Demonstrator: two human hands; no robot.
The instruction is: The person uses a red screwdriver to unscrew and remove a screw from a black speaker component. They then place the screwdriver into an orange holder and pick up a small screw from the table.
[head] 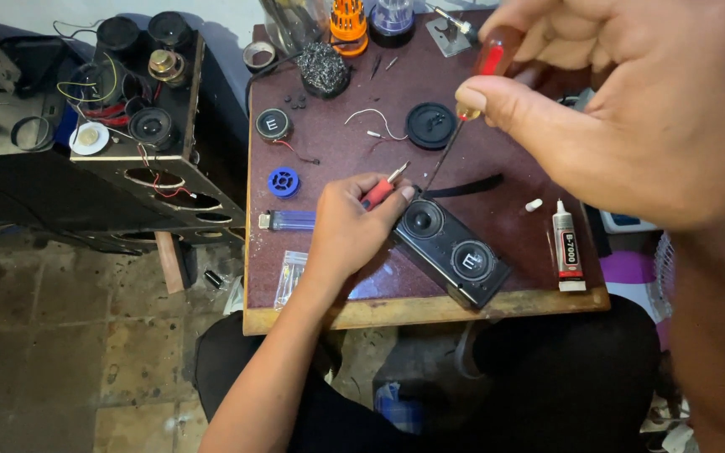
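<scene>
A small black speaker box (453, 249) with two round drivers lies near the table's front edge. My left hand (347, 226) rests beside its left end and grips a small red-handled screwdriver (383, 190). My right hand (623, 101) is raised close to the camera and holds a long screwdriver with a red handle (492, 60); its thin shaft (445, 155) slants down toward the box's left driver.
On the dark red table (337, 277) lie a loose round speaker (273, 125), a black disc (430, 125), a blue ring (284, 182), a blue lighter (289, 220), a glue tube (567, 246) and a black strap (463, 186). A large open speaker cabinet (146, 126) stands to the left.
</scene>
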